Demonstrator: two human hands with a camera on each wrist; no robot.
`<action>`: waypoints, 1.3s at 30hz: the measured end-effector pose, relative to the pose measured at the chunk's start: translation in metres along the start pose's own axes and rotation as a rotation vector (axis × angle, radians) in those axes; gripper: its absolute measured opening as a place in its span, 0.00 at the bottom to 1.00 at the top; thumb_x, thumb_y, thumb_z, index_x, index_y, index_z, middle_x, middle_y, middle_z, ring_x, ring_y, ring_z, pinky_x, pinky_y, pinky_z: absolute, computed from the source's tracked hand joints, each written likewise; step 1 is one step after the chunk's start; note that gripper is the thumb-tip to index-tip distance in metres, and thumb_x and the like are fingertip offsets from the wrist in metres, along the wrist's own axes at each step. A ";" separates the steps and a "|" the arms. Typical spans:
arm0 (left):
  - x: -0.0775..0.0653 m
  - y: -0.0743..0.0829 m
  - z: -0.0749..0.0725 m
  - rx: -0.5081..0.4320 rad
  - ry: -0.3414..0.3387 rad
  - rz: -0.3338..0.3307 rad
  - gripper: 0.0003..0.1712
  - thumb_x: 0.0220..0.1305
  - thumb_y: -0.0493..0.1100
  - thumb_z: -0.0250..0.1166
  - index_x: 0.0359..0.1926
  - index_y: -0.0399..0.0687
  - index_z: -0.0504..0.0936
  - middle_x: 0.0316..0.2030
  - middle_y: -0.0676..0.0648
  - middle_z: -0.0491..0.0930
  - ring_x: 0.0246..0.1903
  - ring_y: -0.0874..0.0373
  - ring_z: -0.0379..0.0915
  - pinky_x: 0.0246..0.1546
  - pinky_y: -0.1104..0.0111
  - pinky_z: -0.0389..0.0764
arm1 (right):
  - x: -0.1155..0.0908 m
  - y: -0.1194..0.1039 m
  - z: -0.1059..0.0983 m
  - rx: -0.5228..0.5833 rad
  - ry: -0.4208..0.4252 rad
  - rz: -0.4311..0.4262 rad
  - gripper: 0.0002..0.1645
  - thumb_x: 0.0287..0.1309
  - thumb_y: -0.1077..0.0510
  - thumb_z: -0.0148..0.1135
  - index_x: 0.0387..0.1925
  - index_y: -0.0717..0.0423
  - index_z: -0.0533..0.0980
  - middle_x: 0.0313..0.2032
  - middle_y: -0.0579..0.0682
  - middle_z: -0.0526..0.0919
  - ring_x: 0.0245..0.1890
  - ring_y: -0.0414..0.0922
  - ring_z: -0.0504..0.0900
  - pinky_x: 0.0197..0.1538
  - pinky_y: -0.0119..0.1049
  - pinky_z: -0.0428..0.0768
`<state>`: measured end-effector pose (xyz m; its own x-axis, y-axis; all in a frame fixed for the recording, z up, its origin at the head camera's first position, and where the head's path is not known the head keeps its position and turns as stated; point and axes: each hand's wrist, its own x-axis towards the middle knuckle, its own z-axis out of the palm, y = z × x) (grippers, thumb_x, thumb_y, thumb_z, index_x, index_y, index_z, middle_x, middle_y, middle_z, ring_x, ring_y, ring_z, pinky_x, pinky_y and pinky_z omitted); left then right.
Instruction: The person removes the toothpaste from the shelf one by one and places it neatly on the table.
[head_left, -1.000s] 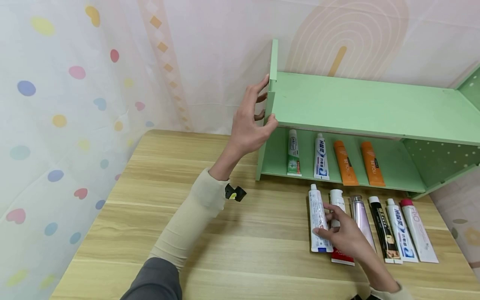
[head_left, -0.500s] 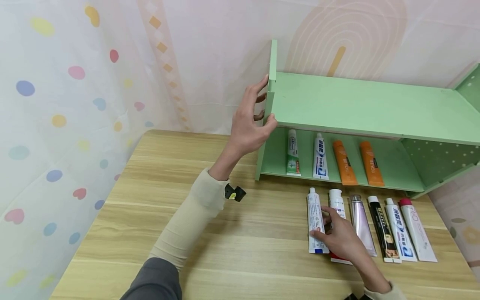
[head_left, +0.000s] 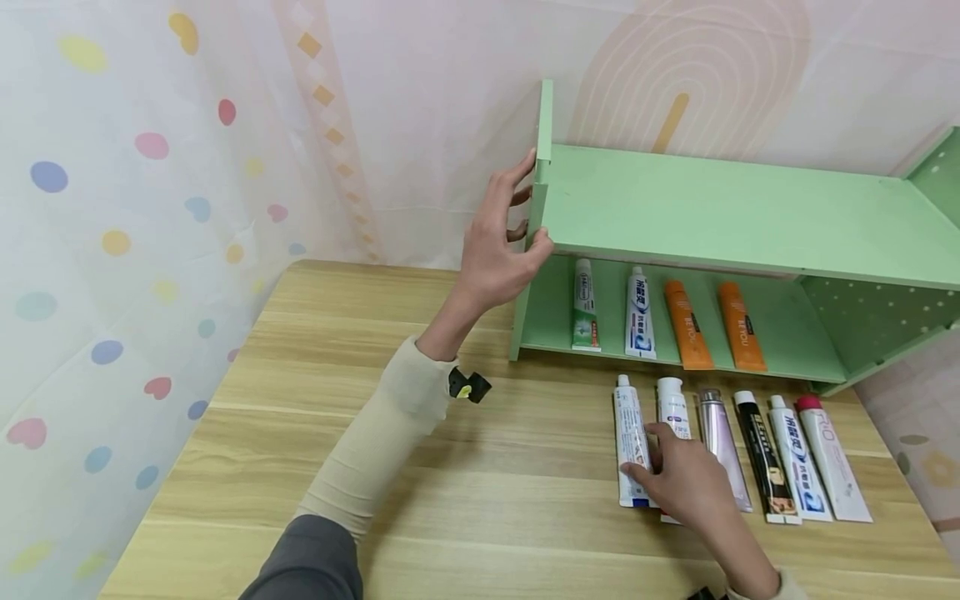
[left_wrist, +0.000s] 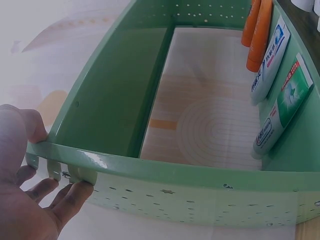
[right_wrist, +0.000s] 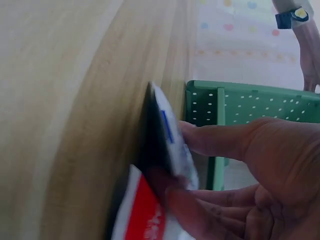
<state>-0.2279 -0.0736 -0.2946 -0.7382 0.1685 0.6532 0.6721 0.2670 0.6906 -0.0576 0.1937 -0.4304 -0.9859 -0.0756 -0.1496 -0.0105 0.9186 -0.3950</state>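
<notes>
White toothpaste tube (head_left: 632,425) with fine print, at the left end of a row on the wood-grain table (head_left: 510,467), just in front of the green shelf (head_left: 735,204), with its cap toward it. Pinched across its width by the right hand (head_left: 693,479), with thumb on the left side and fingers bent round the right, opened just enough to span it. Impossible to tell whether fully resting on the wood.

Just to the right, partly hidden under that hand: white tube with a red end (head_left: 673,404). Farther along: silvery pink tube (head_left: 722,446), black tube (head_left: 765,454), white-and-blue toothpaste tube (head_left: 800,458), white tube with a magenta cap (head_left: 832,458).

Left hand (head_left: 497,258) clasped on the shelf's left side panel (head_left: 546,121), with thumb at the front edge and fingers against the perforated outer face. On the lower board, left to right: green-and-white toothpaste tube (head_left: 585,308), second white-and-blue tube (head_left: 640,312), two orange BEYOU tubes (head_left: 687,325).
</notes>
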 end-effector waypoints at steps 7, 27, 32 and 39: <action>-0.001 0.001 0.000 -0.003 0.001 -0.002 0.47 0.59 0.30 0.60 0.79 0.52 0.59 0.73 0.47 0.64 0.66 0.49 0.73 0.48 0.55 0.89 | -0.006 -0.007 -0.003 -0.070 0.035 0.006 0.39 0.52 0.46 0.76 0.59 0.67 0.76 0.18 0.44 0.76 0.17 0.41 0.70 0.19 0.35 0.67; 0.000 0.000 0.001 0.013 -0.003 -0.001 0.46 0.60 0.32 0.59 0.79 0.52 0.59 0.74 0.48 0.64 0.66 0.52 0.73 0.47 0.63 0.88 | -0.001 0.014 -0.019 0.151 0.046 -0.154 0.37 0.55 0.52 0.76 0.65 0.59 0.75 0.44 0.51 0.86 0.33 0.39 0.86 0.31 0.32 0.82; 0.000 0.000 0.000 0.007 0.000 -0.006 0.46 0.59 0.31 0.60 0.79 0.53 0.59 0.74 0.49 0.64 0.66 0.51 0.73 0.47 0.61 0.88 | 0.001 0.020 -0.026 0.246 0.078 -0.253 0.42 0.56 0.56 0.76 0.70 0.60 0.70 0.53 0.61 0.82 0.41 0.49 0.87 0.34 0.29 0.84; 0.000 0.000 0.000 0.003 -0.003 -0.018 0.47 0.59 0.30 0.61 0.79 0.54 0.59 0.74 0.50 0.63 0.67 0.52 0.73 0.48 0.60 0.88 | 0.004 0.026 -0.037 0.266 0.161 -0.296 0.47 0.58 0.54 0.75 0.75 0.54 0.63 0.61 0.63 0.78 0.47 0.57 0.86 0.44 0.45 0.89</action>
<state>-0.2276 -0.0737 -0.2945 -0.7503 0.1666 0.6398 0.6586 0.2730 0.7013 -0.0676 0.2315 -0.4075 -0.9605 -0.2402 0.1407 -0.2745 0.7328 -0.6225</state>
